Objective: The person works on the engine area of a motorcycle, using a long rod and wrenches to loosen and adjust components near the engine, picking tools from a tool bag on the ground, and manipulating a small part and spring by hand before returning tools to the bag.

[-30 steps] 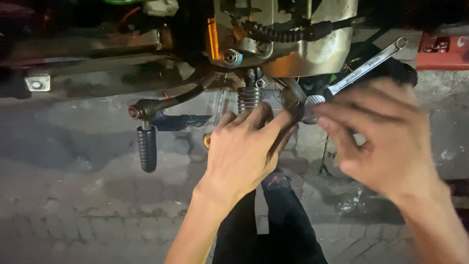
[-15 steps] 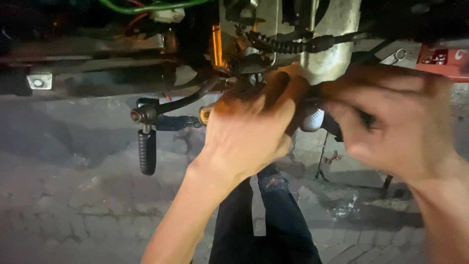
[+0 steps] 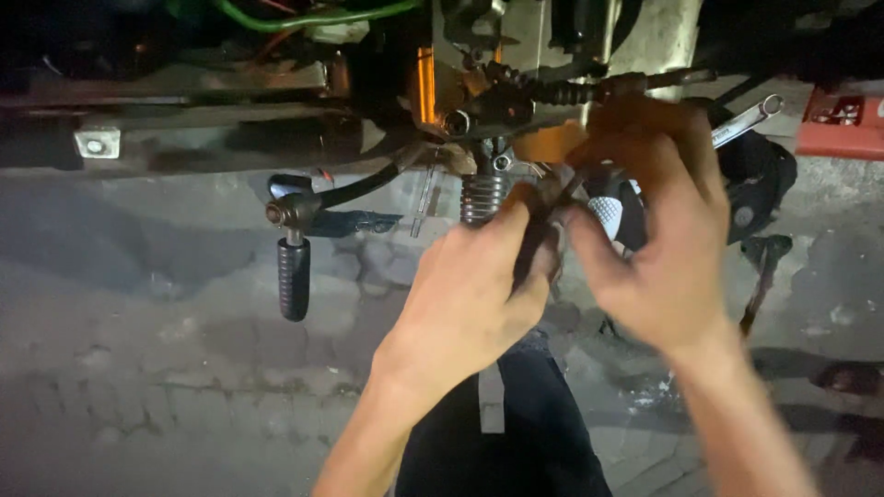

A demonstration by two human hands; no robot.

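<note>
My left hand (image 3: 479, 285) was curled under the motorbike's engine (image 3: 516, 83), its fingers closed round a dark part beside the coiled spring (image 3: 482, 195), steadying it. My right hand (image 3: 658, 248) came in from the other side, fingers pinched loosely near the same spot; what they gripped I couldn't tell, the blur hid it. A wrench (image 3: 744, 120) poked out behind that hand. The footpeg (image 3: 294, 276) hung to the left over the paving (image 3: 138, 368).

Left hand (image 3: 479, 290) and right hand (image 3: 658, 244) meet, fingers curled, beneath a motorcycle's underside, just below a coiled spring (image 3: 482, 195); a silver wrench (image 3: 744, 121) juts past the right hand; a black footpeg (image 3: 294, 276) hangs left, over paving stones (image 3: 166, 368).
</note>
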